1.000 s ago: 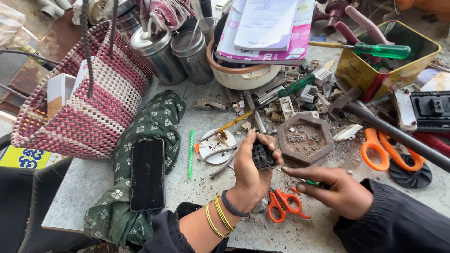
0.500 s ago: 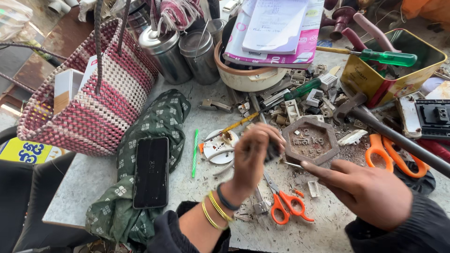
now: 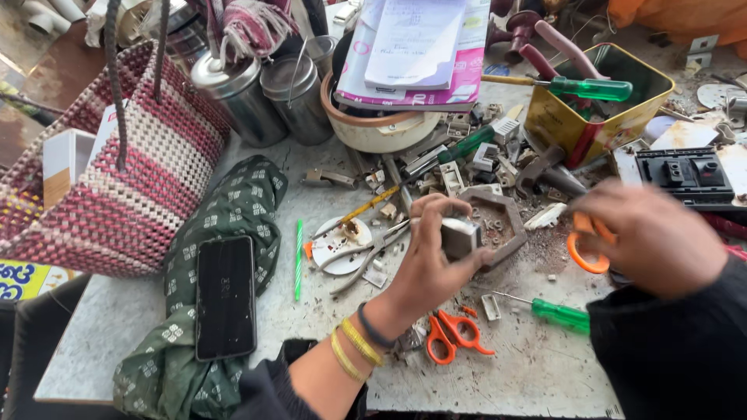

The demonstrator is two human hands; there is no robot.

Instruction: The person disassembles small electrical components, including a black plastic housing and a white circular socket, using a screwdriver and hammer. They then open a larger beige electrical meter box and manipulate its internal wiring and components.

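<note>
Since half a second ago, the right hand (image 3: pixel 650 237) has swung right over the orange scissors (image 3: pixel 585 247); its finger state cannot be told. Left hand (image 3: pixel 432 253) pinches a small grey switch block (image 3: pixel 461 236), near the green screwdriver (image 3: pixel 554 313).

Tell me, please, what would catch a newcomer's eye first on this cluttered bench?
Probably the left hand at centre, fingers gripping a small grey part above the litter of scraps. Next, the red and white woven basket at far left, with a black phone lying on a green cloth beside it. The right hand hovers over orange scissors at right.
</note>
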